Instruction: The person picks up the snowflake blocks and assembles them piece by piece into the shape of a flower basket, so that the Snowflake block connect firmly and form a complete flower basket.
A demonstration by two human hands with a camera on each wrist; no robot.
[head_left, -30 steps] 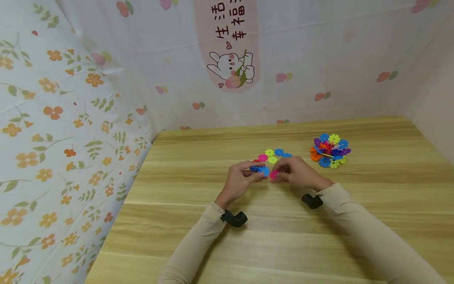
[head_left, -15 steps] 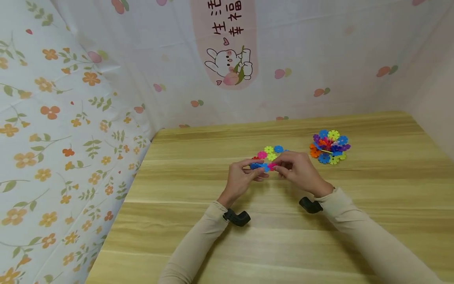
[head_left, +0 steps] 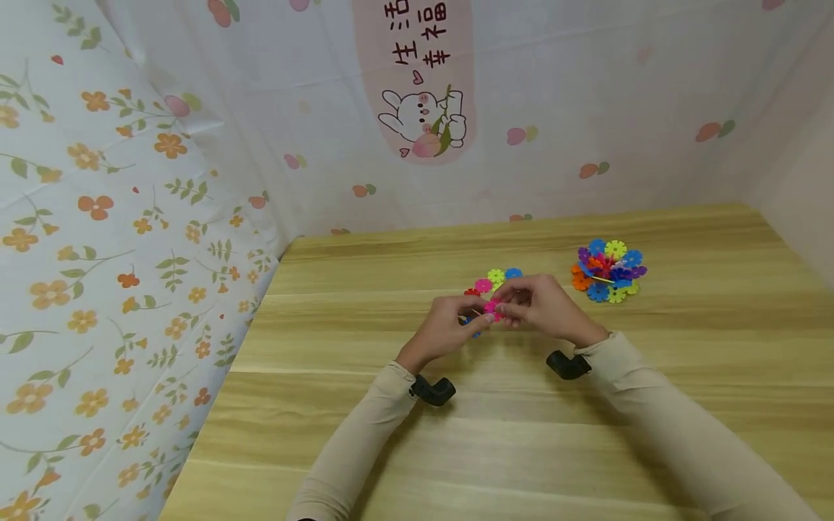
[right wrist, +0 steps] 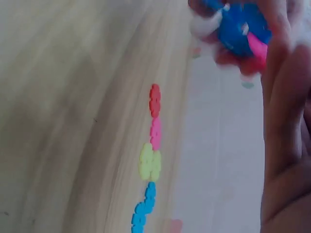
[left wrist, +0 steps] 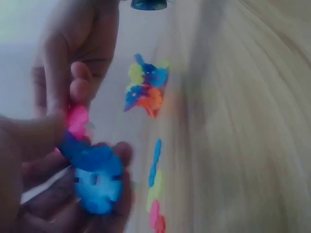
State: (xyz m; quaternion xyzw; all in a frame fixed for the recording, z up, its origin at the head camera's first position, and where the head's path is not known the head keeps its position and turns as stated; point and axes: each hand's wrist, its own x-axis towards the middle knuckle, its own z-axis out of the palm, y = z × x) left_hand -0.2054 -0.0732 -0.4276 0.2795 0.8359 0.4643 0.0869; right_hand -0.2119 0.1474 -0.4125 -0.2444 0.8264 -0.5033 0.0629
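Note:
My left hand (head_left: 444, 327) holds joined blue snowflake discs (left wrist: 99, 187), low between thumb and fingers. A pink snowflake disc (head_left: 493, 311) is pinched by my right hand (head_left: 547, 307). In the left wrist view the pink disc (left wrist: 77, 120) meets the edge of the blue ones; whether it is slotted in cannot be told. Both hands are close together above the table, fingertips nearly touching. The right wrist view shows the blue disc (right wrist: 238, 31) beside the pink one, partly covered by fingers.
Behind the hands lie loose discs: red (right wrist: 155, 100), pink (head_left: 483, 285), yellow-green (head_left: 496, 276) and blue (head_left: 513, 273). A many-coloured cluster of joined discs (head_left: 606, 273) stands at the right on the wooden table (head_left: 365, 282). Printed cloth (head_left: 274, 87) hangs behind.
The pink disc in my right hand has moved left against the blue discs. My left hand has turned the blue piece, which now shows lower and is mostly covered in the head view.

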